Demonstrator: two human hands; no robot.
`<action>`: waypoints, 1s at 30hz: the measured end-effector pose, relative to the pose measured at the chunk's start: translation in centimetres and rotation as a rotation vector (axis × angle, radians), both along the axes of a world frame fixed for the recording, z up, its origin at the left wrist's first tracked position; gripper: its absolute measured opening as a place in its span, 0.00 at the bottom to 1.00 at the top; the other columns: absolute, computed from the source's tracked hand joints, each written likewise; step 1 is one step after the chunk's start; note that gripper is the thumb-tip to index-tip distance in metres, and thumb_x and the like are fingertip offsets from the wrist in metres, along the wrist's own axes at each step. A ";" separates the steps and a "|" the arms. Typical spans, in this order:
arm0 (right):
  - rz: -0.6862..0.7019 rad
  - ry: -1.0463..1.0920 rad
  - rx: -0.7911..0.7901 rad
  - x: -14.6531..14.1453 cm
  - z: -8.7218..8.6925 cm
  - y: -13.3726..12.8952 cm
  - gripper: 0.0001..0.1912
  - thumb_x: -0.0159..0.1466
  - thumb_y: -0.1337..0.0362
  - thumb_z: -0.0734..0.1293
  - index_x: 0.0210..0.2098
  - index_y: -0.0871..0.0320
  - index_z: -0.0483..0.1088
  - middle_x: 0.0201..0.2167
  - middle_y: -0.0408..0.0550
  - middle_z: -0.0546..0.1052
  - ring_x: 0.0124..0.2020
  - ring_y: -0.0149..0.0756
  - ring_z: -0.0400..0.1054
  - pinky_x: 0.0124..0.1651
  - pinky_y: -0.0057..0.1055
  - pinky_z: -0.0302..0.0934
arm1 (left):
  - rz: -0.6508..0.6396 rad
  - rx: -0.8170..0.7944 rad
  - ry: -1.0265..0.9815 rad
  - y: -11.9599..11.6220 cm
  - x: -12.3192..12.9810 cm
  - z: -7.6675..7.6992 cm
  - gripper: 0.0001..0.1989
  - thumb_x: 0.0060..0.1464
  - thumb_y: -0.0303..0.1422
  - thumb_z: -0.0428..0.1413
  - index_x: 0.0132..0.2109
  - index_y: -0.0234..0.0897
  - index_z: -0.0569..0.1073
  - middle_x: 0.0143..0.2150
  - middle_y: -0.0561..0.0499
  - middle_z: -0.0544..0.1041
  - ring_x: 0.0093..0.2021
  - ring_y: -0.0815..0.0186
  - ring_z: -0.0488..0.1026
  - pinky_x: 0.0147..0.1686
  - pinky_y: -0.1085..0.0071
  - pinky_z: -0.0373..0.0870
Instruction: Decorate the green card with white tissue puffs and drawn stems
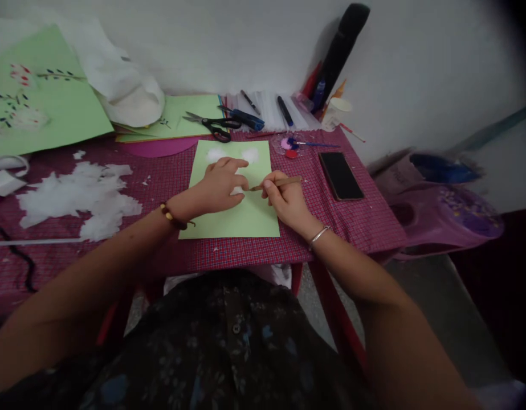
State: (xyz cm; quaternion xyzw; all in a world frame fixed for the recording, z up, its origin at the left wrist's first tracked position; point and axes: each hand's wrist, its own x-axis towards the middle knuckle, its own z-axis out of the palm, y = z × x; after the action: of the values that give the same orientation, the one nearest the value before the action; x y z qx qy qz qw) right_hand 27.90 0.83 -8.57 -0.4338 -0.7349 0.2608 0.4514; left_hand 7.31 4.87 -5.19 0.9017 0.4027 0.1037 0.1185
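A sheet of light green paper (228, 225) lies in front of me on the checked tablecloth. My left hand (220, 185) rests on it, fingers apart, with thumb and index finger on either side of a small white cotton tuft (237, 191). Two more white tufts, one of them a cotton patch (250, 155), sit near the sheet's top edge. Between the fingertips of my right hand (286, 196) is a thin brown stick (288, 181) with a narrow tip. That tip points left, right by the tuft; whether it touches is unclear.
Loose cotton (83, 193) is spread on the left. Black scissors (217, 125), a blue stapler-like tool (245, 118) and a pen (285, 111) lie at the back. On the right are a phone (341, 175) and a paintbrush (318, 144) beside paint blobs. A pink stool (442, 219) stands beyond the table edge.
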 end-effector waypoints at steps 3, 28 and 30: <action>-0.009 -0.004 0.016 0.1 0.5 0.0 0.20 0.72 0.49 0.55 0.34 0.55 0.66 0.28 0.45 0.71 0.27 0.30 0.65 0.29 0.30 0.58 | -0.030 -0.042 0.102 1.0 0.9 0.0 0.06 0.47 0.33 0.60 0.35 0.40 0.79 0.63 0.46 0.67 0.64 0.41 0.57 0.60 0.40 0.54; 0.048 0.117 0.004 -0.5 0.7 -0.4 0.17 0.71 0.55 0.58 0.30 0.58 0.66 0.27 0.45 0.72 0.26 0.30 0.64 0.29 0.28 0.58 | 0.408 -0.562 -0.618 -3.3 -3.3 1.4 0.08 0.48 0.38 0.59 0.28 0.40 0.71 0.22 0.54 0.69 0.22 0.71 0.63 0.23 0.70 0.64; 0.064 0.115 -0.004 -0.6 0.7 -0.5 0.18 0.70 0.55 0.58 0.29 0.58 0.66 0.27 0.45 0.72 0.27 0.29 0.64 0.29 0.28 0.58 | 0.394 -0.586 -0.597 -3.1 -3.7 0.7 0.08 0.48 0.38 0.60 0.29 0.40 0.73 0.22 0.54 0.70 0.22 0.71 0.63 0.23 0.70 0.64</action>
State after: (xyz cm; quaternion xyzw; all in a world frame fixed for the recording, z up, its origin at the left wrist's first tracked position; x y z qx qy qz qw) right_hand 27.28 0.30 -7.89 -0.3953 -0.7208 0.3009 0.4834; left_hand 3.57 1.77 -4.51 0.6670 0.5271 0.2615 0.4571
